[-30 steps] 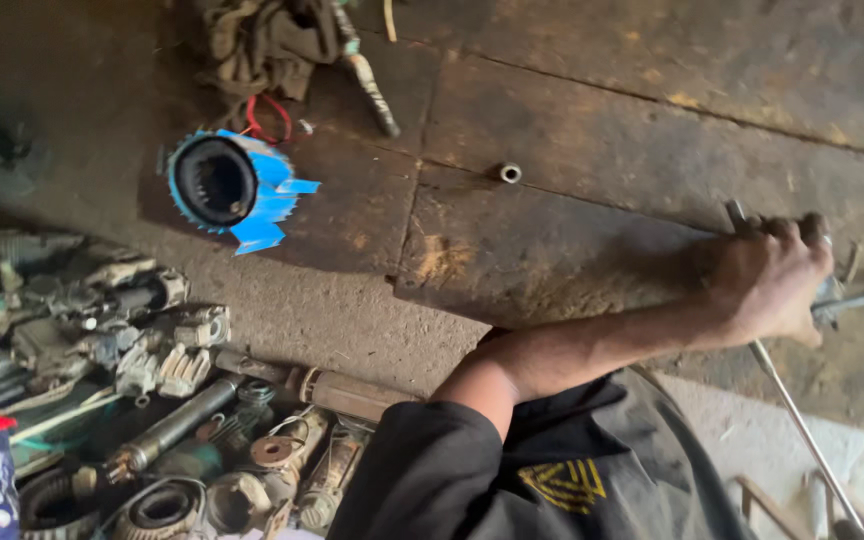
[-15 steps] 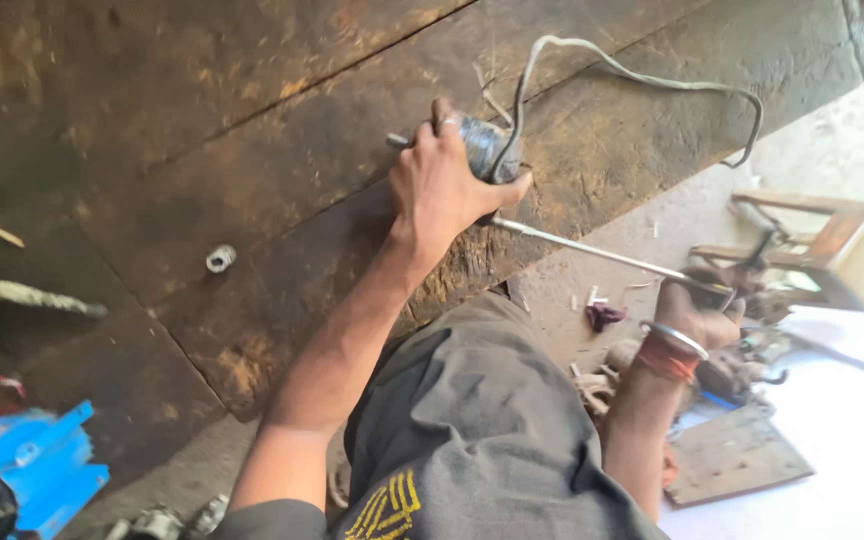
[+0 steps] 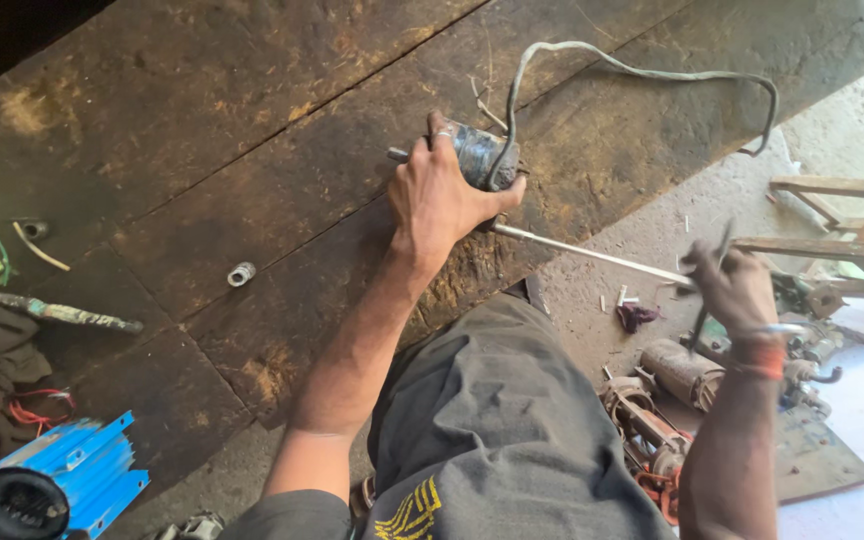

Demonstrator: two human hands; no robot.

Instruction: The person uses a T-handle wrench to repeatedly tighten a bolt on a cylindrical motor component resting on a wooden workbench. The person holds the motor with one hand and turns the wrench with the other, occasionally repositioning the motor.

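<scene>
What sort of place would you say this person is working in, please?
Probably a small motor repair workshop: a grimy wooden bench, a cylindrical motor part under the left hand, and dismantled motor parts on the floor.

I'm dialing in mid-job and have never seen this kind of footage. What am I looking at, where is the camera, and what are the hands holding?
The single view comes from a camera on the person's head, looking down at their own arms and lap. No machine is involved, only two bare hands. The left hand grips a small dark cylindrical part with a grey cable, resting on a worn wooden bench. A thin metal rod runs from that part toward the right hand, whose fingers hold a slim dark tool. A small metal sleeve and a blue finned housing also lie on the bench.
</scene>
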